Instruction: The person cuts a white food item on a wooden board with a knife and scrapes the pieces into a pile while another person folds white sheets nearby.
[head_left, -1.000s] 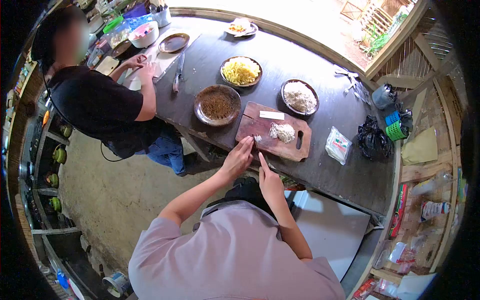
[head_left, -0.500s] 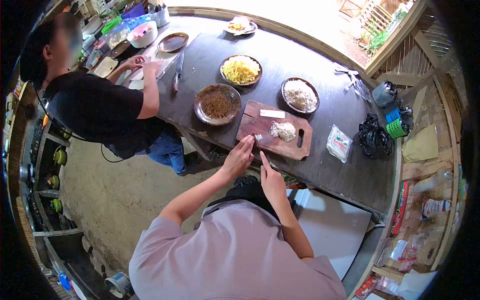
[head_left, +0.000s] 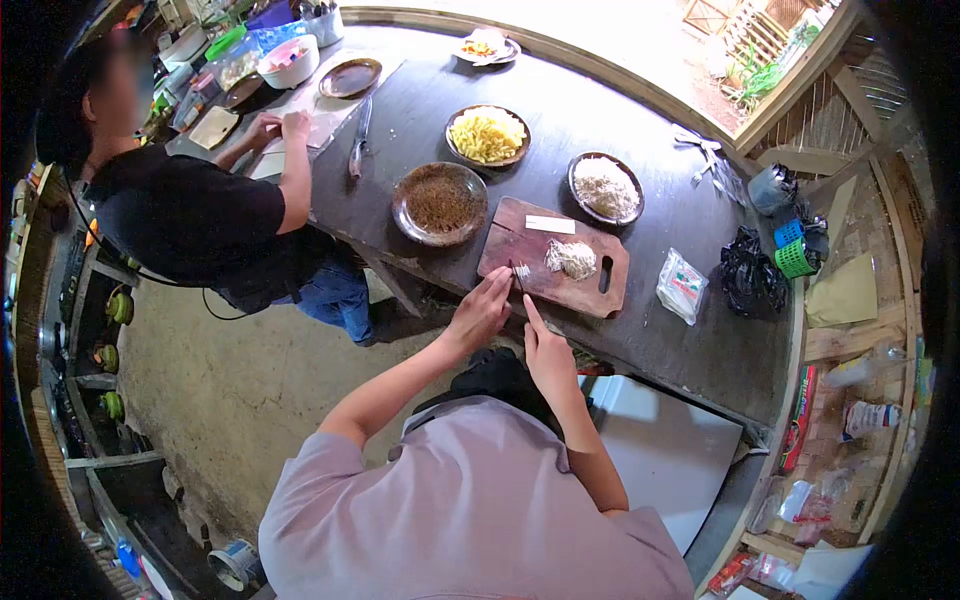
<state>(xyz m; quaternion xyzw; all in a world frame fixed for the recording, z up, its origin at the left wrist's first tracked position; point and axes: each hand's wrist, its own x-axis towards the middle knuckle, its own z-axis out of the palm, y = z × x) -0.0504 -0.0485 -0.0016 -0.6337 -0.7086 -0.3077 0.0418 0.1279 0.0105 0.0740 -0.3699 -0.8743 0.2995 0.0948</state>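
My right hand (head_left: 548, 355) grips a knife (head_left: 517, 281), its index finger stretched along the back and its thin dark blade over the near left part of a wooden cutting board (head_left: 505, 232). Close by on the left, my left hand (head_left: 482, 312) has its fingers pressed together at the board's near edge, right beside the blade; I cannot tell what they hold. Fine white shreds (head_left: 522, 271) lie against the blade. A larger heap of white shreds (head_left: 571, 260) rests nearer the board's handle hole. Toward the far edge lies a flat white strip (head_left: 549, 224).
Around the board stand a brown plate (head_left: 412, 222), a bowl of yellow pieces (head_left: 487, 135) and a bowl of whitish shreds (head_left: 606, 188). A white packet (head_left: 682, 287) and a black plastic bag (head_left: 750, 275) sit rightward. At left, another person (head_left: 190, 200) works near a second knife (head_left: 360, 150).
The camera view has shifted slightly. My hands stay at the board's near edge, with the knife still beside the left fingers. The other person's hands have drawn closer together.
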